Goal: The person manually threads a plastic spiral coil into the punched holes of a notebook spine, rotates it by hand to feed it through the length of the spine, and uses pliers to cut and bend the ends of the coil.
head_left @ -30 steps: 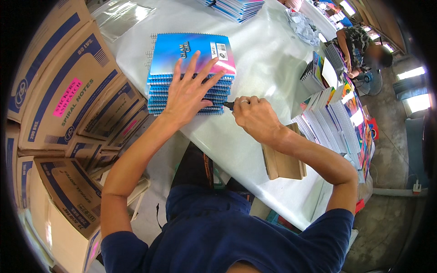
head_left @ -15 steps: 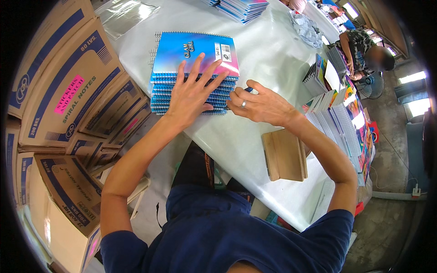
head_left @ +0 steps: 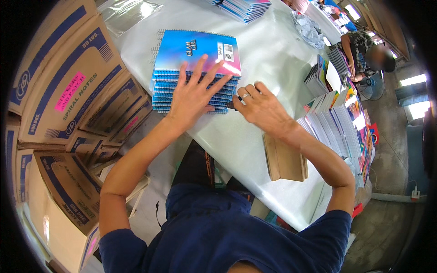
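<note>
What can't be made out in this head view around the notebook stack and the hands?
- Dark object in the right hand: mostly hidden by its fingers; kind unclear.
- Stack of spiral notebooks: near corner covered by the left hand; count too fine to tell.
- Far notebook pile: cut off by the top edge.
- Brown board stack: partly behind the right forearm.

Brown corrugated cartons (head_left: 68,104) with blue stripes and blue printing were stacked in a heap left of the white table (head_left: 273,59), their flaps and sides facing up. One carton near the top of the heap carried a small bright pink rectangular label (head_left: 69,91), set at a slant. Another long carton (head_left: 63,200) lay lower, below the table's near-left corner, with blue print along its side. On the table, the top spiral notebook's blue-and-pink cover bore a small white rectangular sticker (head_left: 227,51) near its right edge.
</note>
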The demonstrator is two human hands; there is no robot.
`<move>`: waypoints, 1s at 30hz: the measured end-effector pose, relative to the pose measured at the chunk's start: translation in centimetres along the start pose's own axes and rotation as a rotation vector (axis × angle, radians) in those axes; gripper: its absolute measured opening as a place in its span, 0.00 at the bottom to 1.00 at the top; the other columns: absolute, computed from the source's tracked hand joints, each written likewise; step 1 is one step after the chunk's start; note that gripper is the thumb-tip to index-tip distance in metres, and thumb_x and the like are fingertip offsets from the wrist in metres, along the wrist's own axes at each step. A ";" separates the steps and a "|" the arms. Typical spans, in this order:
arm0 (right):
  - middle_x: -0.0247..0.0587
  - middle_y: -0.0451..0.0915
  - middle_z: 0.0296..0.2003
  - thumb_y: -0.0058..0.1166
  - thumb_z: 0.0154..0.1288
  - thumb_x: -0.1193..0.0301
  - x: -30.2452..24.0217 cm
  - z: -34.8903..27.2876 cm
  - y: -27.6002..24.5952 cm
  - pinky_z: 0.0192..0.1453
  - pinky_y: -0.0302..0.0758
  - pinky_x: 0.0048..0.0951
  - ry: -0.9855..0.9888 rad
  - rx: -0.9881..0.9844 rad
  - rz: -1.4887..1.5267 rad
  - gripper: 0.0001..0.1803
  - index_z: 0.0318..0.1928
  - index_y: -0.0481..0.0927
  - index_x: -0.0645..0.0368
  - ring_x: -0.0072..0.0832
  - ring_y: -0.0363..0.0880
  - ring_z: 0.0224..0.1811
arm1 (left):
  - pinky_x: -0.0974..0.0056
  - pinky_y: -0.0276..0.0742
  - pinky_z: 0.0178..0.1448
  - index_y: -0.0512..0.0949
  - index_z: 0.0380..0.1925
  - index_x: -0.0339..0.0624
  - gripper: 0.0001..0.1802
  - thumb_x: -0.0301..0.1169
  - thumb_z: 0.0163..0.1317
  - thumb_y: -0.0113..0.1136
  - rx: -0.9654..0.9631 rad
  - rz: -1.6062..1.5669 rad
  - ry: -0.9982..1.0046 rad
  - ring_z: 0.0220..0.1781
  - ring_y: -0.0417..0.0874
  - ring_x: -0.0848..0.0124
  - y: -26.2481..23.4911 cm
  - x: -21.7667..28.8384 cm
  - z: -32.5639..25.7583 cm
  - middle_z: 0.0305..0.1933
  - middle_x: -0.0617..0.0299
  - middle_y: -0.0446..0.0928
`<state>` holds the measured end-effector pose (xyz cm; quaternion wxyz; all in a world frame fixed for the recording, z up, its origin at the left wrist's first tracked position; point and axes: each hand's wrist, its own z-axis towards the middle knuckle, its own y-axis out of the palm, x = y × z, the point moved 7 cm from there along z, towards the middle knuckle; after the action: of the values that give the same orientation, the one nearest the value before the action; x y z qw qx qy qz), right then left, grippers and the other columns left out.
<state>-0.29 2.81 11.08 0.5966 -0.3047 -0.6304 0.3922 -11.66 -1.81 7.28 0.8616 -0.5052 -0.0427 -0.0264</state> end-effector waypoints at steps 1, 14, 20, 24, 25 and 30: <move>0.35 0.77 0.41 0.58 0.53 0.72 0.3 -0.1 -0.1 0.59 0.70 0.33 -0.072 0.049 0.005 0.14 0.42 0.82 0.58 0.27 0.73 0.52 | 0.36 0.48 0.73 0.59 0.72 0.65 0.60 0.41 0.33 0.80 -0.011 0.000 -0.009 0.78 0.49 0.53 0.3 -0.1 -0.3 0.77 0.65 0.54; 0.32 0.74 0.44 0.56 0.58 0.70 -2.0 -0.1 4.2 0.59 0.67 0.35 0.155 -0.440 -0.008 0.13 0.45 0.80 0.55 0.25 0.71 0.49 | 0.35 0.48 0.73 0.58 0.72 0.66 0.60 0.39 0.33 0.80 -0.057 0.010 -0.030 0.78 0.50 0.54 1.2 -0.1 -0.6 0.76 0.67 0.54; 0.31 0.73 0.44 0.57 0.56 0.70 -0.4 -0.9 1.1 0.60 0.68 0.32 -0.203 0.109 -0.046 0.14 0.45 0.79 0.53 0.25 0.70 0.53 | 0.35 0.48 0.74 0.58 0.72 0.66 0.61 0.39 0.33 0.80 -0.034 -0.008 -0.031 0.78 0.50 0.54 1.3 0.1 -0.6 0.76 0.67 0.54; 0.30 0.73 0.50 0.56 0.60 0.69 -0.9 -0.8 2.9 0.60 0.66 0.34 -0.323 0.038 -0.150 0.19 0.53 0.77 0.49 0.26 0.69 0.57 | 0.35 0.48 0.74 0.59 0.72 0.66 0.61 0.39 0.32 0.81 -0.036 0.015 -0.044 0.78 0.50 0.53 1.2 0.2 -0.6 0.76 0.67 0.54; 0.30 0.73 0.50 0.56 0.60 0.69 -0.8 -1.0 3.0 0.59 0.67 0.34 -0.316 0.035 -0.158 0.19 0.53 0.77 0.49 0.25 0.68 0.57 | 0.36 0.47 0.74 0.59 0.72 0.64 0.60 0.38 0.32 0.80 -0.033 0.007 -0.039 0.78 0.50 0.54 1.2 0.3 -0.5 0.76 0.67 0.55; 0.29 0.73 0.50 0.56 0.60 0.68 -0.9 -1.2 2.9 0.56 0.68 0.30 -0.310 0.060 -0.131 0.18 0.53 0.76 0.48 0.24 0.68 0.56 | 0.37 0.46 0.75 0.60 0.71 0.62 0.59 0.37 0.33 0.79 -0.042 0.005 -0.044 0.78 0.49 0.56 1.1 0.2 -0.6 0.75 0.67 0.57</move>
<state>0.78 3.68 8.16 0.5253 -0.1808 -0.7213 0.4136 -11.29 -1.79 6.08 0.8497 -0.5237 -0.0600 -0.0139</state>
